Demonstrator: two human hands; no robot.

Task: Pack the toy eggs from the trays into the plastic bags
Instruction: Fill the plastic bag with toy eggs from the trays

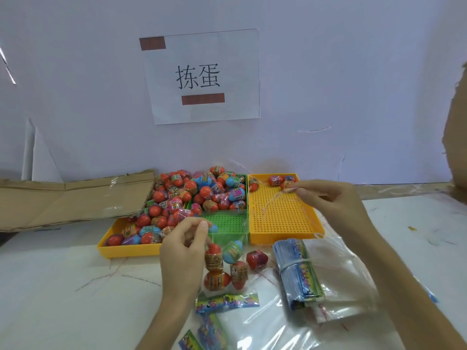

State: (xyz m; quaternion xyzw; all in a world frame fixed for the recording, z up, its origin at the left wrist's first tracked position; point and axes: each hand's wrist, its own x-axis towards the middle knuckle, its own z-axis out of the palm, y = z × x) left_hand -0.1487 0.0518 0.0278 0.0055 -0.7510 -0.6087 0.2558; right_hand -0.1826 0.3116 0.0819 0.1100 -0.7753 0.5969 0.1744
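**Bag held open between both hands**

Left hand (185, 245) pinches the clear plastic bag (227, 261) edge; right hand (326, 198) pinches its far edge over the right yellow tray (285, 228). Five toy eggs (214, 256) inside. Egg heap (192, 195) fills the far-left trays.

One head-worn camera looks forward and down, close over the table (63, 286), facing the wall (353, 84).
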